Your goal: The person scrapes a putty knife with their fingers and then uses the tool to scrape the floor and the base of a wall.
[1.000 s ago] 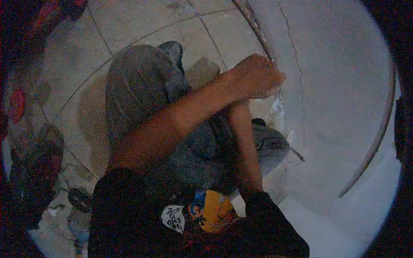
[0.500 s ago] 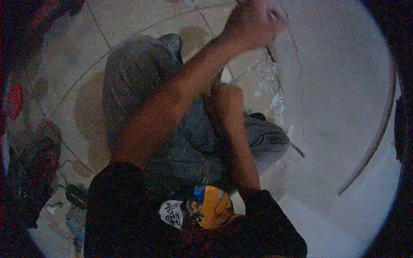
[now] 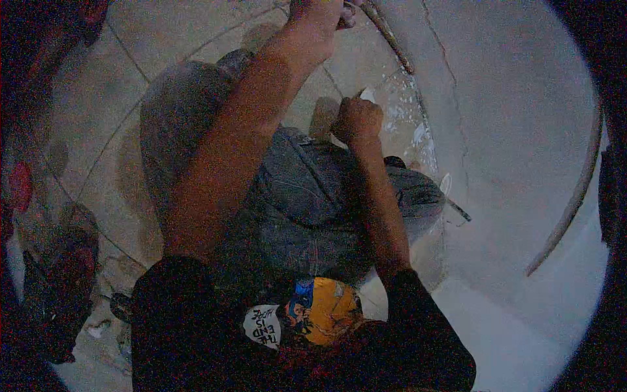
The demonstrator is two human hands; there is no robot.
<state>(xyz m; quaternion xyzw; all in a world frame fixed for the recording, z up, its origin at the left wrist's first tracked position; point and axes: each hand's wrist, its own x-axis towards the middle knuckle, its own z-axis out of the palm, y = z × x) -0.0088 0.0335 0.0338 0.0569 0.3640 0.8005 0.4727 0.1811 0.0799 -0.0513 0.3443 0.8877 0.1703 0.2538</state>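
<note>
My left hand (image 3: 320,29) is at the top edge of the view, its fingers curled; the frame cuts it off, and what it holds, if anything, is hidden. Lower and to the right, my right hand (image 3: 359,121) is closed in a fist over the floor. A small white piece (image 3: 368,95) sticks out past its knuckles, too dim to name. Beyond my hands, a narrow brownish strip (image 3: 390,39) lies along the seam between floor and white wall. White splashes (image 3: 405,117) mark the floor nearby.
My bent legs in grey trousers (image 3: 307,189) fill the middle. A thin rod (image 3: 458,210) lies by my knee. On the right, a long curved pipe (image 3: 571,209) runs along the white surface (image 3: 509,130). Dark items and a red object (image 3: 21,186) are at the left.
My left hand has moved left, away from the wall seam, uncovering more of the brownish strip. My right fist has moved forward and slightly right with the white piece. The view has shifted slightly.
</note>
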